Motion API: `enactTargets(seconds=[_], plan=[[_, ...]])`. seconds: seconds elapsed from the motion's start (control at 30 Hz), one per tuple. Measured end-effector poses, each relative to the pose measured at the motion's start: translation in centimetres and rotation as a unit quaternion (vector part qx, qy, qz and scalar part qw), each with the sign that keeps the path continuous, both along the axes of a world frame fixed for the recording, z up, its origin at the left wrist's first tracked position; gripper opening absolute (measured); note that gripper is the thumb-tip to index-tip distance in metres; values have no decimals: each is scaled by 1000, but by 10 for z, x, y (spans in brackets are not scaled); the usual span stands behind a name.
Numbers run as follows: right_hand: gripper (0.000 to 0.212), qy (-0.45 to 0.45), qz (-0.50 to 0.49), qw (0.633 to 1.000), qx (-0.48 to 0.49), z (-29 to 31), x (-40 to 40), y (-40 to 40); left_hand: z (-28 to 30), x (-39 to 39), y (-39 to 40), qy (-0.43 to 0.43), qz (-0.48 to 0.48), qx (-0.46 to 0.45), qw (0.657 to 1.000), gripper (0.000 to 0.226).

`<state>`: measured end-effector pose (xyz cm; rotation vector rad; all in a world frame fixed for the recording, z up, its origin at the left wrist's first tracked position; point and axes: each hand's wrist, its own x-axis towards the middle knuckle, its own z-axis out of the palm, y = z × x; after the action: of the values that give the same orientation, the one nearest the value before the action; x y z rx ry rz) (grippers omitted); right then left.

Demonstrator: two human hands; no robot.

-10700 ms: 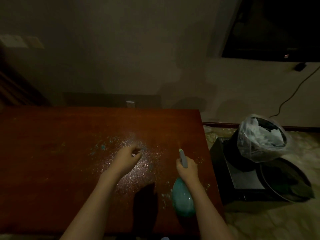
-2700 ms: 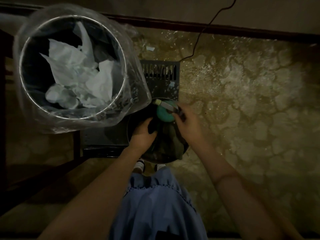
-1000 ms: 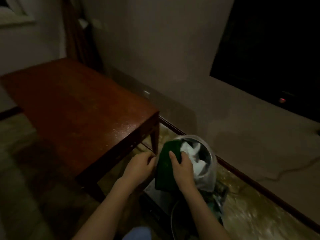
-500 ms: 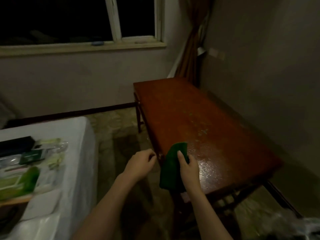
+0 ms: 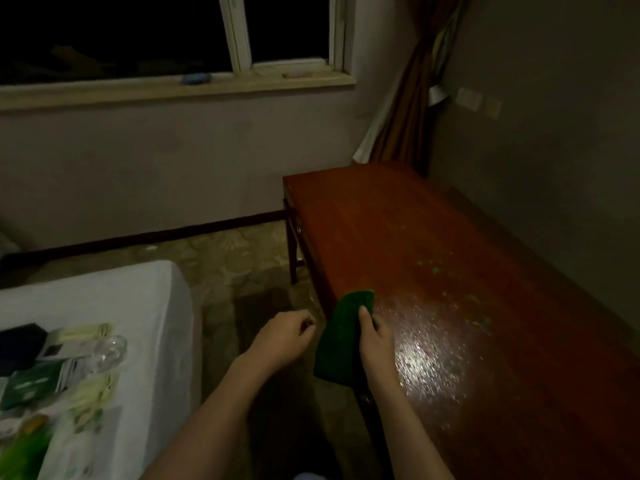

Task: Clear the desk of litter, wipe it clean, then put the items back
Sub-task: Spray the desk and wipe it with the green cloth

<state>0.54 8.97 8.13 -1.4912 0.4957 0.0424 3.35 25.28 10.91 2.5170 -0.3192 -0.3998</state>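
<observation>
A long red-brown wooden desk (image 5: 450, 244) runs along the right wall. Its near half glistens with spray droplets and a few pale green specks. My right hand (image 5: 375, 337) grips a dark green cloth (image 5: 341, 336), which hangs over the desk's near left edge. To the cloth's left, my left hand (image 5: 282, 337) hovers above the floor with loosely curled fingers and holds nothing.
A white-covered surface (image 5: 138, 306) at the lower left carries several packets, a dark case and clear plastic items. Patterned floor lies between it and the desk. A window with a sill (image 5: 173, 88) is on the far wall, a brown curtain (image 5: 412, 98) in the corner.
The view has swung from the bin to along the desk. In the last half second my right hand has kept the green cloth at the desk's edge; both hands have hardly moved.
</observation>
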Motion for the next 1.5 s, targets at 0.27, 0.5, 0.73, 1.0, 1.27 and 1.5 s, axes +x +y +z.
enactTargets(seconds=[0.27, 0.5, 0.73, 1.0, 1.27, 1.5], plan=[[31, -18, 8, 1000, 13, 33, 179, 24, 32, 191, 17, -47, 29, -4, 998, 20], [34, 41, -20, 999, -9, 2, 280, 35, -4, 305, 18, 15, -17, -23, 999, 19], [34, 46, -105, 993, -21, -7, 415, 46, -15, 462, 36, 35, -84, -37, 995, 14], [38, 110, -211, 971, -30, -32, 517, 52, -23, 632, 36, 49, -143, -27, 988, 15], [26, 173, -265, 943, -103, -58, 603, -8, -57, 716, -44, 124, -278, -3, 952, 23], [33, 182, -167, 885, -394, -53, 706, -80, -74, 814, -78, 98, -281, 42, 954, 22]])
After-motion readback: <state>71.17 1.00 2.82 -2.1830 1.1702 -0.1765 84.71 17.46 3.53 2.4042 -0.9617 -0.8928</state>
